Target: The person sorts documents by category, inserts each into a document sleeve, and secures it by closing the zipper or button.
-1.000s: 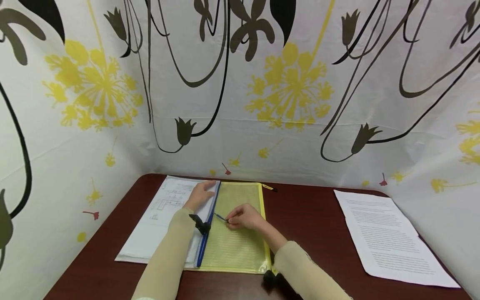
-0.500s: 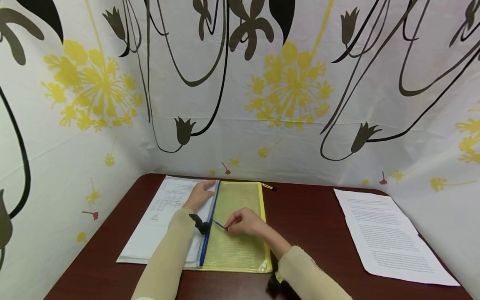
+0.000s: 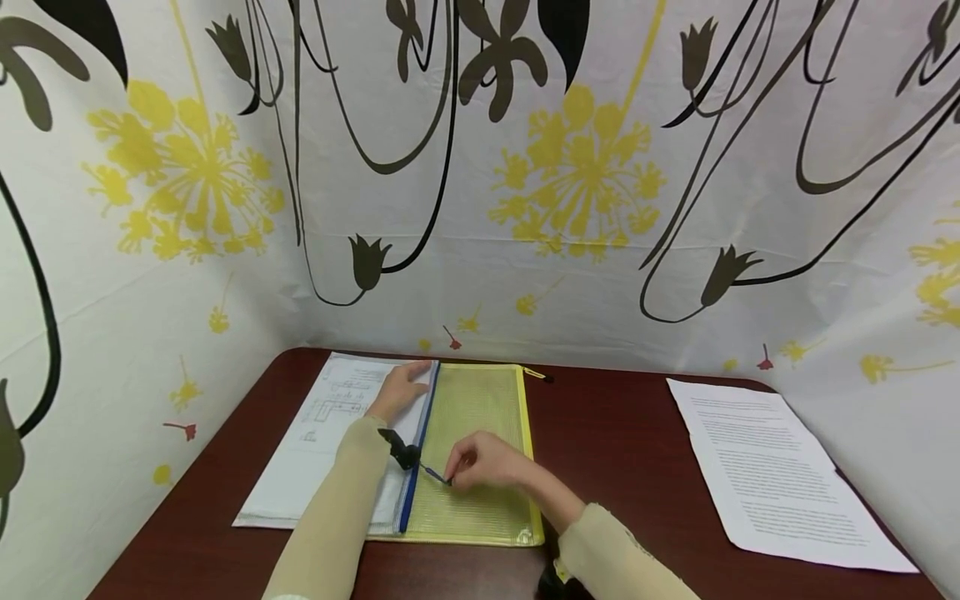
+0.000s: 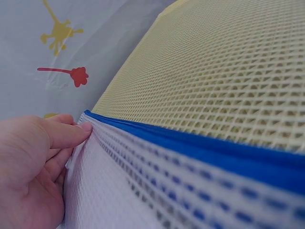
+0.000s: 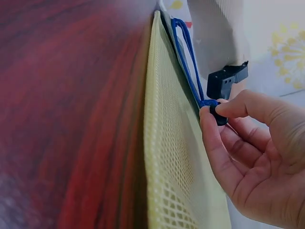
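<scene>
A clear mesh zipper pouch with a blue zipper edge (image 3: 407, 502) lies on the left, papers with printed diagrams (image 3: 341, 404) showing through it. My left hand (image 3: 396, 392) pinches its far corner by the zipper, thumb on top in the left wrist view (image 4: 33, 167). Between thumb and forefinger, my right hand (image 3: 489, 460) holds the zipper pull, a black tab (image 5: 219, 116) on a blue cord (image 5: 188, 62). The cord stretches left to the blue edge. Beneath the right hand is a yellow mesh zipper pouch (image 3: 480, 518), partly under the clear one.
Printed sheets (image 3: 787, 475) lie at the right of the dark red-brown table (image 3: 615, 467). A yellow zipper pull with a black tip (image 3: 538, 375) sticks out at the yellow pouch's far right corner. Patterned cloth walls (image 3: 480, 283) close off the back and sides.
My right hand has moved toward me along the blue edge, pulling the zipper pull with it. The left hand stays at the far corner.
</scene>
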`<state>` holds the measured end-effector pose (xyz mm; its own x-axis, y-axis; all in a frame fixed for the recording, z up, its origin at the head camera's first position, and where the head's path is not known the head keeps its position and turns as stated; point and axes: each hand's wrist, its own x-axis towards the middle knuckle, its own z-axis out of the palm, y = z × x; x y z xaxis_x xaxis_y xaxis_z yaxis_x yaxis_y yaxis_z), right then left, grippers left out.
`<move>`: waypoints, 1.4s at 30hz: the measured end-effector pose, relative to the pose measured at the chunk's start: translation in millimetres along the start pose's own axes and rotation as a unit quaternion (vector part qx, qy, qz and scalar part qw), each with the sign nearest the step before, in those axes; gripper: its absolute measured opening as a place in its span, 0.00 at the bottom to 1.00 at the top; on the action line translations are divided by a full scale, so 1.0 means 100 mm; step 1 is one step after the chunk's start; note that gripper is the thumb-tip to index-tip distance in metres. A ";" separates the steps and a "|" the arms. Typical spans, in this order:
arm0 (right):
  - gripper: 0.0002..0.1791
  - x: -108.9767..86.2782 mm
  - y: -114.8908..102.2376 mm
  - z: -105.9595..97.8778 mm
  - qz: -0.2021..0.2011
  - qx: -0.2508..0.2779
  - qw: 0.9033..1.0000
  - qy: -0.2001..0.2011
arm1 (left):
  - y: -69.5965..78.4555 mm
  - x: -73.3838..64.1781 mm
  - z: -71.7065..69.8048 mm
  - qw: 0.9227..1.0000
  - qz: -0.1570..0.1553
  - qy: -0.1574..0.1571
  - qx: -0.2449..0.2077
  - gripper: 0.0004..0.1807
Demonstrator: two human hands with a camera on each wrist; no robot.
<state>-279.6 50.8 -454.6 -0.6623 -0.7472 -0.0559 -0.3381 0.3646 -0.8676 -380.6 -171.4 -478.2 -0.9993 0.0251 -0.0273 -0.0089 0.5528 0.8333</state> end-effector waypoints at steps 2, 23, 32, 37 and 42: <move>0.08 -0.01 0.00 0.01 -0.001 0.004 1.000 -0.008 | 0.00 0.00 0.00 1.000 -0.002 0.002 -0.001 0.30; 0.09 -0.14 -0.18 0.11 -0.036 0.042 0.985 -0.161 | 0.00 -0.01 0.01 1.000 -0.004 0.005 0.011 0.30; 0.10 -0.21 -0.29 0.23 -0.037 0.103 0.956 -0.272 | 0.00 -0.02 0.01 1.000 0.002 0.006 0.011 0.30; 0.10 -0.22 -0.31 0.30 -0.015 0.122 0.946 -0.299 | 0.00 -0.04 0.02 1.000 -0.005 0.009 0.004 0.30; 0.11 -0.24 -0.28 0.35 0.015 0.132 0.948 -0.288 | 0.01 -0.03 0.04 1.000 -0.010 0.011 0.003 0.33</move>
<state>-231.2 38.8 -446.7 -0.1680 -0.9462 -0.2765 -0.0948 0.2946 -0.9509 -377.4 -168.0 -479.3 -0.9995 -0.0033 -0.0313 -0.0278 0.5580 0.8294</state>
